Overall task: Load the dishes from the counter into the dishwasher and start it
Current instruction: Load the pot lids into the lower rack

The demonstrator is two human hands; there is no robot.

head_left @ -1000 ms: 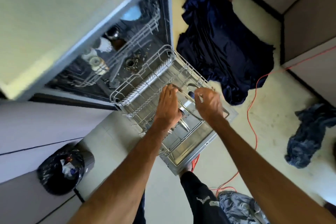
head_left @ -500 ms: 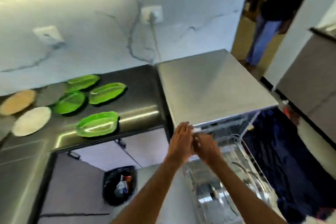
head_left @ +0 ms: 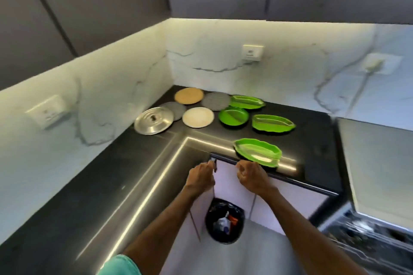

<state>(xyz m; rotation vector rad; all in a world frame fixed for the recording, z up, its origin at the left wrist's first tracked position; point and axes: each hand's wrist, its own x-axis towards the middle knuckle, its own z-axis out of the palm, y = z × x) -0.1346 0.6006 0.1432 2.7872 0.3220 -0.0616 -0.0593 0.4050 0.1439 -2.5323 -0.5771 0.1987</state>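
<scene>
KITCHEN CORNER, HEAD CAMERA: On my remote feed the person's left hand (head_left: 200, 177) and right hand (head_left: 253, 176) are raised side by side, a gap between them, in front of the near edge of the L-shaped black stone counter (head_left: 107, 176). The right hand is balled into a fist with nothing showing inside it. The left hand's fingers are curled as well, beside a thin dark sliver at the counter's inner corner, and I cannot tell whether they grip anything. The nearest dish, a green leaf-shaped plastic tray (head_left: 257, 152), sits at the counter's front edge just beyond the right hand's knuckles, and I see neither hand holding it. Farther back lie a second green leaf-shaped tray (head_left: 273, 124), a round green divided plate (head_left: 233, 116) and a third green leaf-shaped tray (head_left: 247, 101) close to the wall. To their left, well away from both hands, are a round cream plate (head_left: 197, 117), a round tan plate (head_left: 188, 95), two round grey plates (head_left: 215, 101) (head_left: 176, 109) and a domed steel lid (head_left: 154, 120), which overlaps the edge of one grey plate. All rest flat on the counter in its back corner, under a white marble backsplash (head_left: 111, 87). The steel-topped dishwasher (head_left: 377, 163) stands at the right of the view, beyond the right forearm, and its open dark interior at lower right is too blurred to read. On the floor below the hands sits a bin lined with a black bag (head_left: 224, 223).
</scene>
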